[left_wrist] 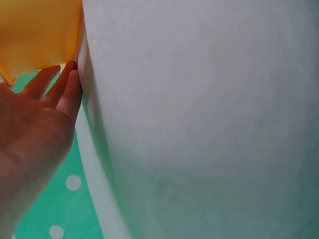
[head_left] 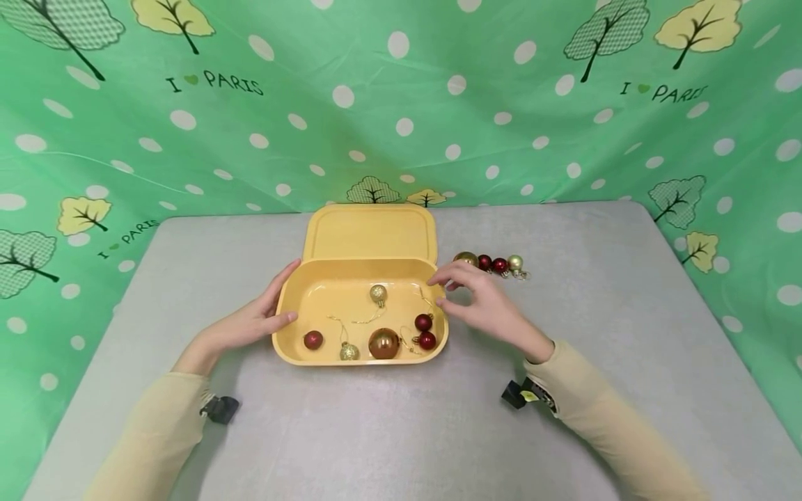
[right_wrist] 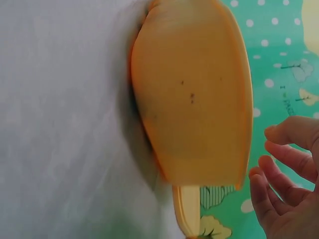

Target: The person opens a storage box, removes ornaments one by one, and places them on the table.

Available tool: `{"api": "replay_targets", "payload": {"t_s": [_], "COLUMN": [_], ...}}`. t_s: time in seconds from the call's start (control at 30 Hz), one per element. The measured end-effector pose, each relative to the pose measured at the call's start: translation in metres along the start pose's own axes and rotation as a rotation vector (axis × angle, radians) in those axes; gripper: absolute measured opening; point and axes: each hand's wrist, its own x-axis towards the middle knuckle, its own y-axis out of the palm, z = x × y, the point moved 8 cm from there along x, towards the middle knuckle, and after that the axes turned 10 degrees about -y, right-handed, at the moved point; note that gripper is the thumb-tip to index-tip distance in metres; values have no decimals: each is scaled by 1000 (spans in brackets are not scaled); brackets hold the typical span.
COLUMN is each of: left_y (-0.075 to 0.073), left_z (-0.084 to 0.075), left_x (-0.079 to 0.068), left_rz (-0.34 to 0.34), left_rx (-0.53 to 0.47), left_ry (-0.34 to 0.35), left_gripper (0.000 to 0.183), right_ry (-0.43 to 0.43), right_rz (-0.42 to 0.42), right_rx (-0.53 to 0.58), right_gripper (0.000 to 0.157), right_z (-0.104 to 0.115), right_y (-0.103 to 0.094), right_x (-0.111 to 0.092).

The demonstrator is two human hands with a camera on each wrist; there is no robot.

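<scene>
A yellow plastic box (head_left: pixel 363 278) holds several Christmas baubles with gold strings. A large shiny gold bauble (head_left: pixel 384 344) lies along its near side, with a glittery gold bauble (head_left: pixel 349 351) to its left. Another glittery one (head_left: pixel 378 293) lies farther back. One red bauble (head_left: pixel 313 339) is at the left; two more red baubles (head_left: pixel 425 330) lie together at the right. My left hand (head_left: pixel 250 321) grips the box's left end, thumb over the rim and fingers along the outer wall. Beside the right end, my right hand (head_left: pixel 479 299) has loosely bent fingers with nothing between them.
Behind the box lies a yellow lid (head_left: pixel 371 233). A short row of baubles (head_left: pixel 499 265), gold and red, rests on the grey table (head_left: pixel 388 431) back right of the box. A green dotted cloth (head_left: pixel 401 90) hangs at the back and sides.
</scene>
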Motion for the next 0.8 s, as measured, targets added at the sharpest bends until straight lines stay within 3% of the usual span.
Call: {"api": "replay_targets", "payload": {"t_s": [0.3, 0.8], "left_y": [0, 0], "left_z": [0, 1], "left_x": [1, 0], "left_rz": [-1, 7], "left_rx": [7, -15], "left_ry": [-6, -1], "left_gripper": [85, 85], "right_ry": [-6, -78], "right_rz": [31, 185], "right_rx": [27, 4], "right_gripper": [26, 29], "right_z": [9, 15], "right_y": [17, 64], "right_x": [14, 47]}}
